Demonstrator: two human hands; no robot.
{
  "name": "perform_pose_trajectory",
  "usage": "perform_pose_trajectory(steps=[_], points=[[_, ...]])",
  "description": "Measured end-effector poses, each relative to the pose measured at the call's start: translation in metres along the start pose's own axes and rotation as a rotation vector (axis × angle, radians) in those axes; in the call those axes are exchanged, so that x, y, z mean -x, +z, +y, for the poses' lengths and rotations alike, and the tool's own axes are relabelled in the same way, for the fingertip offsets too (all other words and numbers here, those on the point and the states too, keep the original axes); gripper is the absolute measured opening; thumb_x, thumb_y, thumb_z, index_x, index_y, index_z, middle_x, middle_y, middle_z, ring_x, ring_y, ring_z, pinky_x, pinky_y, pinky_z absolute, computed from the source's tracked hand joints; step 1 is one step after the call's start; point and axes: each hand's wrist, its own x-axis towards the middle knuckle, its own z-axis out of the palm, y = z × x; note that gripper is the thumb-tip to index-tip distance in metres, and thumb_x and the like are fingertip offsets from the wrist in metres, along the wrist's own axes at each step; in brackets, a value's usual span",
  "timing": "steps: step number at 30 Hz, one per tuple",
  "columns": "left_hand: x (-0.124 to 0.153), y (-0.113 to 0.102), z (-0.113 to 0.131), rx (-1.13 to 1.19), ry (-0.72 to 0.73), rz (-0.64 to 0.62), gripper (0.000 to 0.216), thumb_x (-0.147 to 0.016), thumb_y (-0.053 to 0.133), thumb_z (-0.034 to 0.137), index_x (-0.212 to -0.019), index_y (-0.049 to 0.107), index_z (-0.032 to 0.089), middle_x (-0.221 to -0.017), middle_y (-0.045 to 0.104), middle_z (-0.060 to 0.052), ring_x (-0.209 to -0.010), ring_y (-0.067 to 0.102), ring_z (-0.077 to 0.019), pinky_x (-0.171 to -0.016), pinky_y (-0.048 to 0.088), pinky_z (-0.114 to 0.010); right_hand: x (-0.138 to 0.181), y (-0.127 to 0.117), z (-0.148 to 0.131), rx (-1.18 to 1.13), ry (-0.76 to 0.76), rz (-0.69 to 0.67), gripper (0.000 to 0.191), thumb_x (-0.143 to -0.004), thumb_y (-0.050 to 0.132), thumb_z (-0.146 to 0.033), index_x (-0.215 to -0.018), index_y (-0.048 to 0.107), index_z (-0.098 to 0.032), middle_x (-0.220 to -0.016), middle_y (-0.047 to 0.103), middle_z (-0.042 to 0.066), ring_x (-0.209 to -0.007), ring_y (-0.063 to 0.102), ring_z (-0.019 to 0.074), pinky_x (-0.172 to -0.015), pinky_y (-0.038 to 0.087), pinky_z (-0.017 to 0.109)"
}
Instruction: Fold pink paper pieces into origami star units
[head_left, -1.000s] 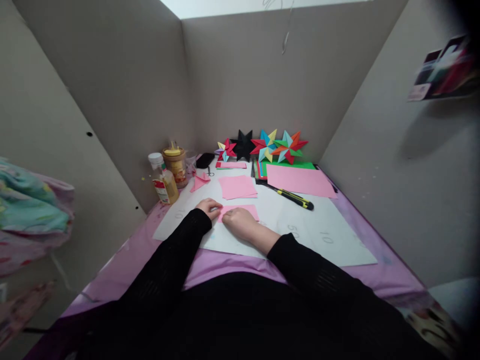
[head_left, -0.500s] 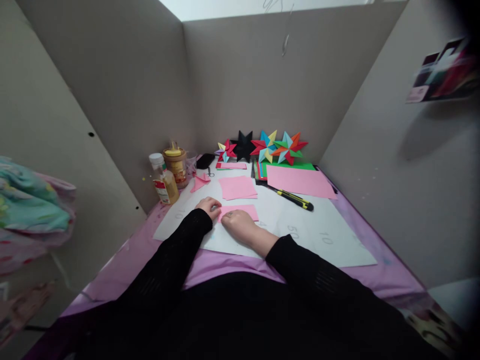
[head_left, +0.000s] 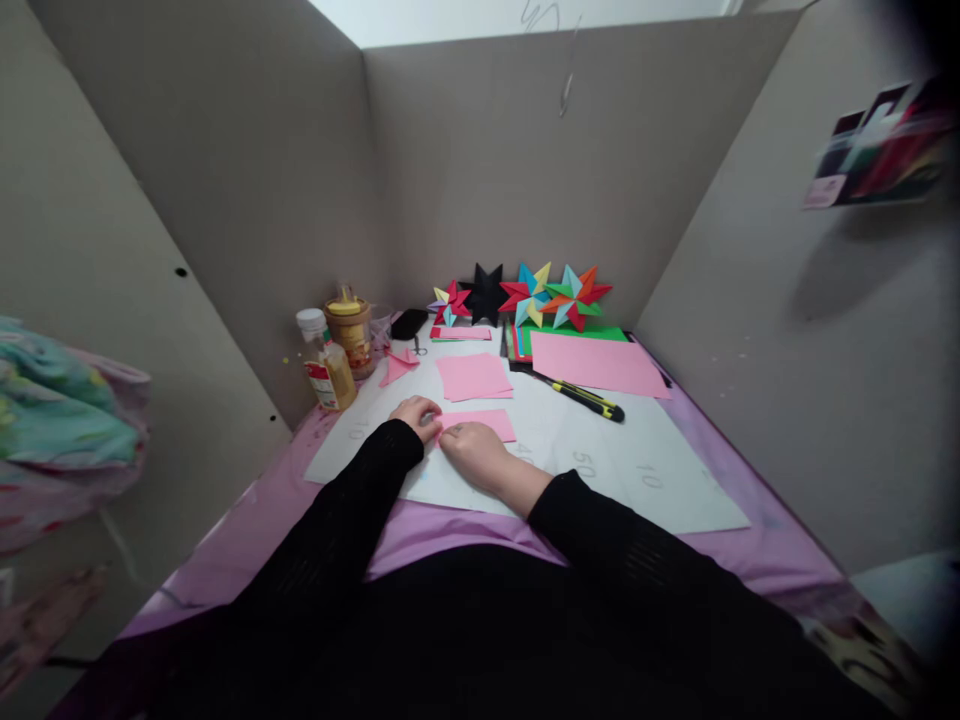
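A pink rectangle of paper [head_left: 491,424], which looks folded, lies flat on the white sheet [head_left: 637,510] in front of me. At its left end, my left hand [head_left: 418,414] has its fingers bent and closed on the paper's edge. My right hand [head_left: 476,452] is curled, its knuckles up and its fingertips pressed down at the paper's near left edge. Both hands partly cover the paper, and the right fingertips are hidden. Just beyond lies a small stack of square pink papers [head_left: 474,376].
A yellow-and-black craft knife [head_left: 589,400] lies right, before a large pink sheet [head_left: 600,364]. Folded paper stars [head_left: 529,294] lean along the back. Left stand a bottle [head_left: 330,365] and a brown jar [head_left: 351,338], near a folded pink piece [head_left: 399,365]. Grey panels [head_left: 540,150] surround the table.
The view has shifted slightly. Both hands stay at the left end of the pink paper, with hardly any visible movement.
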Motion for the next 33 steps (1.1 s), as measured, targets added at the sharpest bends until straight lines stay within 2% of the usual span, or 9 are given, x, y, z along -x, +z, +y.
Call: perform_pose_trajectory(steps=[8, 33], points=[[0.0008, 0.0022, 0.0007, 0.003, -0.001, 0.032, 0.023, -0.067, 0.059, 0.031, -0.087, 0.062, 0.021, -0.09, 0.058, -0.002, -0.082, 0.051, -0.0175, -0.079, 0.041, -0.031, 0.0003, 0.0028, 0.0005, 0.031, -0.006, 0.038, 0.018, -0.084, 0.042, -0.013, -0.095, 0.057, -0.012, -0.078, 0.063, 0.008, -0.073, 0.057, 0.0187, -0.066, 0.04, 0.029], [-0.0009, 0.0015, -0.0003, -0.003, -0.019, 0.004, 0.023, -0.068, 0.056, 0.03, -0.088, 0.062, 0.02, -0.094, 0.058, -0.004, -0.088, 0.052, -0.0191, -0.083, 0.04, -0.033, -0.0009, -0.0022, -0.0005, 0.018, -0.019, 0.009, 0.016, -0.084, 0.043, -0.011, -0.091, 0.057, -0.012, -0.081, 0.063, 0.009, -0.078, 0.057, 0.0183, -0.07, 0.04, 0.029]])
